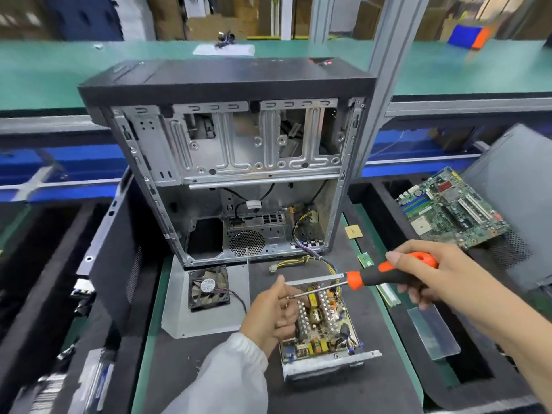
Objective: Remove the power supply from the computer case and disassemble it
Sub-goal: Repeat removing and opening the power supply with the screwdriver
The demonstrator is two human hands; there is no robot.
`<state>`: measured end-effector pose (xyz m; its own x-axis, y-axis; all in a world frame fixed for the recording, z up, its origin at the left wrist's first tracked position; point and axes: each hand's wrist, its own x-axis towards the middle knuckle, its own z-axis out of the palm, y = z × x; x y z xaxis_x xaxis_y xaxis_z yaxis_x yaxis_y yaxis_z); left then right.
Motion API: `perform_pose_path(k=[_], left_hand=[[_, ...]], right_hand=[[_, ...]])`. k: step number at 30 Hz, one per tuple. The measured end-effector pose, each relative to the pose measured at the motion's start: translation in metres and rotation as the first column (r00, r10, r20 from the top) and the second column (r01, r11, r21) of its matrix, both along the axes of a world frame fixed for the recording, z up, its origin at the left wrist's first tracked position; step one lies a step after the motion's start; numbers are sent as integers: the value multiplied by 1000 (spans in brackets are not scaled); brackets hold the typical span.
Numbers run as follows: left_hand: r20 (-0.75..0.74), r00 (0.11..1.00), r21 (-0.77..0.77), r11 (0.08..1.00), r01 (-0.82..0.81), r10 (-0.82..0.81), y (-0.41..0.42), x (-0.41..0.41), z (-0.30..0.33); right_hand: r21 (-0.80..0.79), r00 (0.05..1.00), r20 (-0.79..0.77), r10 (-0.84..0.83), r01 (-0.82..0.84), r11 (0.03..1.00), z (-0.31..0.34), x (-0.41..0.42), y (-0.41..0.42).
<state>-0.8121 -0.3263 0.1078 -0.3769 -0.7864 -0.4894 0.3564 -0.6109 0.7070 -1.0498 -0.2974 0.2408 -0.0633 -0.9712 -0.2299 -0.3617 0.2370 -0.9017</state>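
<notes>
The computer case [233, 162] stands open on the dark mat [373, 383], its bay stripped — only loose cables hang inside. The power supply [324, 327] is already out and lies on the mat in front of the case, nearest the person, its wires [310, 259] trailing back toward the opening. Its metal cover [176, 297] is off and lies just to the left, with the fan [209, 289] still sitting in it; the circuit board with its coils and capacitors is bare in the tray. So removal looks done and the taking-apart well under way — what remains, by my reckoning, is freeing the board from the tray.

The right hand [442, 276] grips the orange-and-black screwdriver [367, 279] by its handle, shaft pointing left. The left hand [270, 312] has its fingers curled at the supply's left edge, thumb up beside the driver tip; whether it pinches a screw I cannot tell.
</notes>
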Motion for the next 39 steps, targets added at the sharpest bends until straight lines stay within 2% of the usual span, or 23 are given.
perform_pose_path(k=[3,7,13,17,19,21,24,26,28,30,32,39], left_hand=[[-38,999,-40,998,-38,36,1,4,1],[1,996,-114,989,-89,90,-1,6,-2],[221,947,-243,953,-179,234,3,1,-10],[269,912,-194,945,-263,309,8,-4,-12],[339,886,-189,946,-265,315,10,-4,-14],[507,811,-238,952,-193,291,13,0,-19],[800,525,-369,928,47,292,20,7,-35],[878,401,-357,916,183,262,25,10,-46],[916,339,-311,912,268,214,28,10,-55],[924,329,-298,906,300,195,28,10,-61],[909,362,-321,900,295,206,26,11,-66],[839,485,-403,881,249,247,21,12,-83]], right_hand=[[-16,1000,22,10,-10,1000,-9,-5,-6],[-26,995,93,26,-24,999,-21,-10,-16],[-55,987,156,41,-32,998,-41,-15,-27],[-89,982,173,77,-62,994,-53,-17,-29],[-126,980,179,86,-64,990,-57,-16,-29],[-186,981,179,76,-42,982,-59,-14,-29],[-291,978,189,83,-25,956,-55,-2,-29],[-354,974,189,123,-49,934,-50,11,-28],[-403,977,139,160,-91,910,-47,25,-28],[-431,980,53,192,-151,890,-45,41,-28],[-452,980,-26,195,-186,872,-45,56,-27],[-553,983,-100,155,-184,812,-46,85,-25]])
